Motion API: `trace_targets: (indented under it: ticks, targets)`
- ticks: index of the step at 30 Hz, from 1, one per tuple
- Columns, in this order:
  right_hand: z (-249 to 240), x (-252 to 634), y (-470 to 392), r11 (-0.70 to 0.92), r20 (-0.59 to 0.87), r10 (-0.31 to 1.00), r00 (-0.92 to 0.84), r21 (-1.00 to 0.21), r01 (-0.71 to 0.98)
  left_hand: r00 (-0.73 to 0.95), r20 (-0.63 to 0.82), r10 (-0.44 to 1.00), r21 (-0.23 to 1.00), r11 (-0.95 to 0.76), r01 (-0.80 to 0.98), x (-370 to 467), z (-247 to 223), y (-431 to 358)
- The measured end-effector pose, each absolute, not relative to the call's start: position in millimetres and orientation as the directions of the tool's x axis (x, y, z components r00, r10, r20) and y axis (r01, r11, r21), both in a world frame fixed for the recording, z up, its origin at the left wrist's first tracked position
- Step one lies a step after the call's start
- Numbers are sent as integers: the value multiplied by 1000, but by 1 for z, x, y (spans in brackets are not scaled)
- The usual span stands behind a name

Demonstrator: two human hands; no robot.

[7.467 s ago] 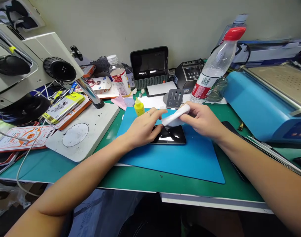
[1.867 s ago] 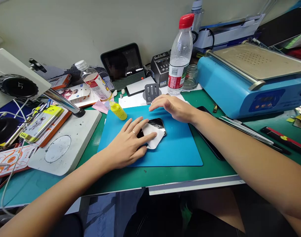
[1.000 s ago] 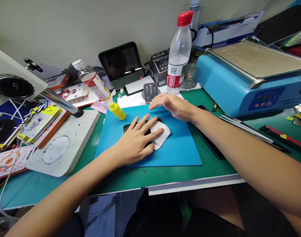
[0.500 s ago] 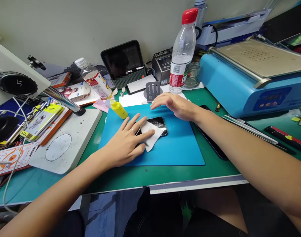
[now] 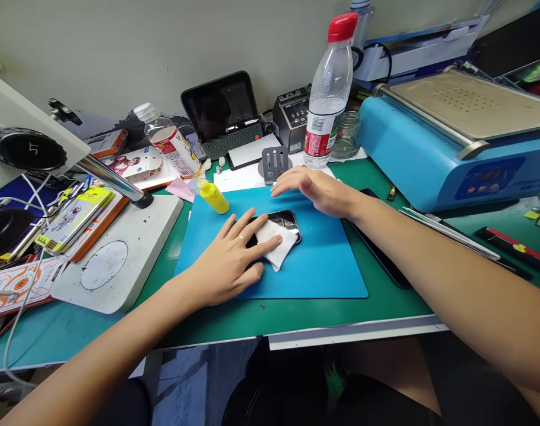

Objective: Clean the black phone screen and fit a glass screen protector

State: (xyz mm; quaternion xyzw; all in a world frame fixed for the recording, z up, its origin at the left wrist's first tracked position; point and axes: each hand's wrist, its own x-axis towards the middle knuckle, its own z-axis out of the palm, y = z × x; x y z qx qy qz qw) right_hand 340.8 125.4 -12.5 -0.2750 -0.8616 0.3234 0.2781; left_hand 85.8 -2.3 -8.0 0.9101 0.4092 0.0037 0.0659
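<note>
My left hand (image 5: 234, 257) lies flat with its fingers spread, pressing a white wipe (image 5: 279, 253) onto a dark-screened phone (image 5: 288, 220). The wipe and my fingers cover much of the screen. Under the phone is a blue mat (image 5: 323, 272). My right hand (image 5: 311, 188) hovers over the mat's far right part, fingers stretched out and nothing in it. A small yellow bottle (image 5: 214, 197) stands on the mat beyond my left fingertips. Close behind my right fingertips is a grey slotted stand (image 5: 275, 164).
At the right sits a blue machine with a metal plate (image 5: 433, 148). A red-capped water bottle (image 5: 325, 100) rises at the back. Another phone (image 5: 380, 254) lies under my right forearm, with tweezers (image 5: 451, 234) beside it. A white stand base (image 5: 119, 254) and stacked boxes (image 5: 78, 219) fill the left.
My left hand and the wipe have slid slightly to the right across the phone. My right hand stays almost where it was.
</note>
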Motion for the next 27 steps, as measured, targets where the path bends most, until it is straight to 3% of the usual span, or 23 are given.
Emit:
trace_targets:
  ticks: [5, 16, 27]
  targets:
    - [-16, 341, 127, 627, 308, 674, -672, -719, 299, 616, -62, 785, 98, -609, 787, 72, -9, -5]
    - [-13, 339, 128, 648, 316, 658, -683, -700, 300, 643, -33, 765, 93, -638, 764, 123, -7, 42]
    - [-16, 340, 126, 657, 271, 642, -717, -677, 332, 588, -91, 804, 54, -586, 809, 52, -13, -18]
